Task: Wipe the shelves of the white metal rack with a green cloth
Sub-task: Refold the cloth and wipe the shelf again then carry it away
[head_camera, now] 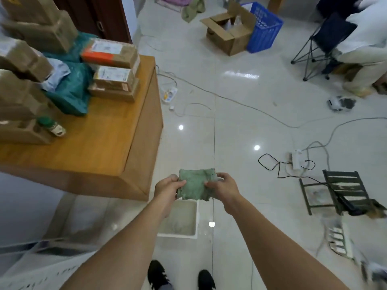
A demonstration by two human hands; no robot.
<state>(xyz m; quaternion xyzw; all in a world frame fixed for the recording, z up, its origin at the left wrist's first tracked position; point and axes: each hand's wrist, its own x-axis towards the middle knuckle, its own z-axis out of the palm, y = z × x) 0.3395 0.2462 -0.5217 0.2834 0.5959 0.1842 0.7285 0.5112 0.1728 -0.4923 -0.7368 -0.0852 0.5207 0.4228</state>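
Below, hands (196, 190) spread cloth (195, 186) over basin (193, 233).

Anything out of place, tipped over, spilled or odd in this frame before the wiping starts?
Yes. A dark slatted folding chair lies tipped on the tiled floor at right, tangled with a black cable. Loose white cables trail across the walkway. Both hands, left hand and right hand, hold the green cloth normally.

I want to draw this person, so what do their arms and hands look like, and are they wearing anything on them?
Both arms are bare up to the picture's edge: no sleeves show. The left hand and right hand have no gloves, and I see no watch, ring or bracelet. Each hand is an ordinary one with short nails, as far as the blur lets me tell.
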